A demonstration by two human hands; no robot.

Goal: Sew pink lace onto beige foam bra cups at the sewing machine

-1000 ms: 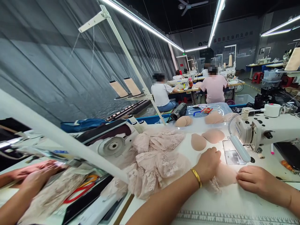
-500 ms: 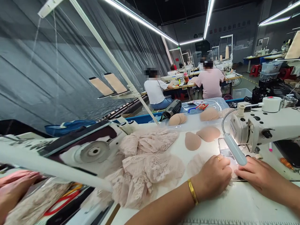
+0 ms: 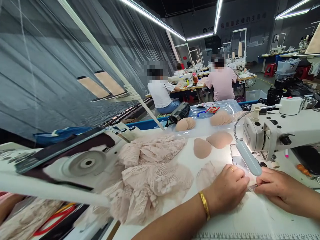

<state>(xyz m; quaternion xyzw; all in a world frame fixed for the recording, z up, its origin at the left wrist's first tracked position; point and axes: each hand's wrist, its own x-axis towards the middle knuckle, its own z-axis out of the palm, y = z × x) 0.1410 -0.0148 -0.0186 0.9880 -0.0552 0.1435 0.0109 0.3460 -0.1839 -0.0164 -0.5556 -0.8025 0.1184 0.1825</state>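
Note:
At the sewing machine (image 3: 287,131), my left hand (image 3: 231,188) has its fingers curled tightly over a sheer pale-pink lace piece (image 3: 240,204), part of which shows below the hand. My right hand (image 3: 277,190) is closed beside the needle area, thumb and forefinger together; whatever is between them is hidden. A small gap separates the two hands over the metal needle plate (image 3: 239,162). The grey lamp (image 3: 248,157) hangs in front of the needle, covering it. Another sheer piece (image 3: 206,174) lies left of my left hand, and beyond it are two beige bra cups (image 3: 202,148).
Heaped lace fabric (image 3: 160,180) covers the table's left part. Stacked beige cups (image 3: 185,124) lie behind, near a clear plastic lid (image 3: 230,106). A slanted thread stand (image 3: 147,111) rises at left. Red scissors (image 3: 53,220) lie lower left, near another person's arm. Co-workers sit ahead.
The camera view has shifted slightly, so the surroundings sit further left. My right hand has moved a little away from my left, and the gap between them is wider.

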